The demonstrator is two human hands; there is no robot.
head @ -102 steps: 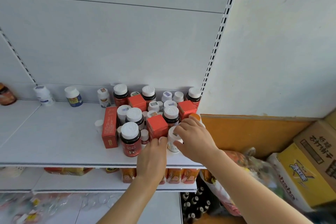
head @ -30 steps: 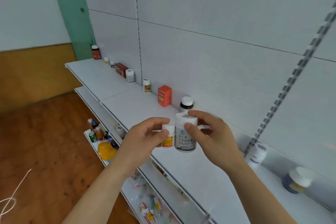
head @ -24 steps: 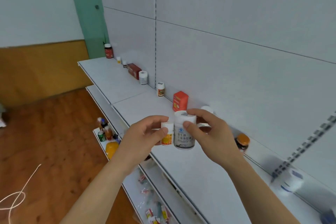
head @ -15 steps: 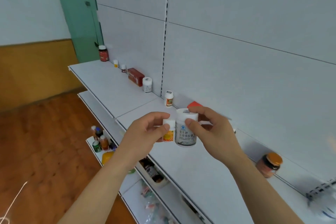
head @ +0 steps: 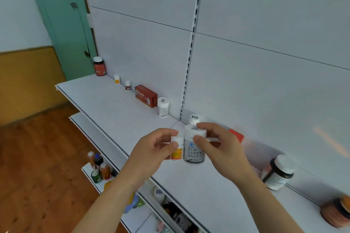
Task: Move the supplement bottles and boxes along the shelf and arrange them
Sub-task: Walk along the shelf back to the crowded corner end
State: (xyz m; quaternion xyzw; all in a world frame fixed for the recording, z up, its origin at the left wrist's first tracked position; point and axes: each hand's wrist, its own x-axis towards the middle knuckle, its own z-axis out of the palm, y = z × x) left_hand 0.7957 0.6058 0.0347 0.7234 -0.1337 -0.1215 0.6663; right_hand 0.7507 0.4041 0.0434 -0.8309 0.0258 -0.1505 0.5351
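My left hand pinches a small white bottle with an orange label above the white shelf. My right hand grips a larger white bottle with dark print beside it; the two bottles touch. Along the shelf's back wall stand a dark red bottle, two tiny bottles, a red box, a white bottle, another white bottle partly hidden behind my right hand, a red box, a dark bottle with a white cap and a brown orange-capped bottle.
Lower shelves below hold several small bottles and packets. A green pillar stands at the shelf's far left end. A wooden floor lies to the left. A slotted upright runs up the back panel.
I picked two bottles from the crowded cluster at the shelf's right end and carried them leftwards along the shelf. Over the last second the view slid further left past the spaced-out row.
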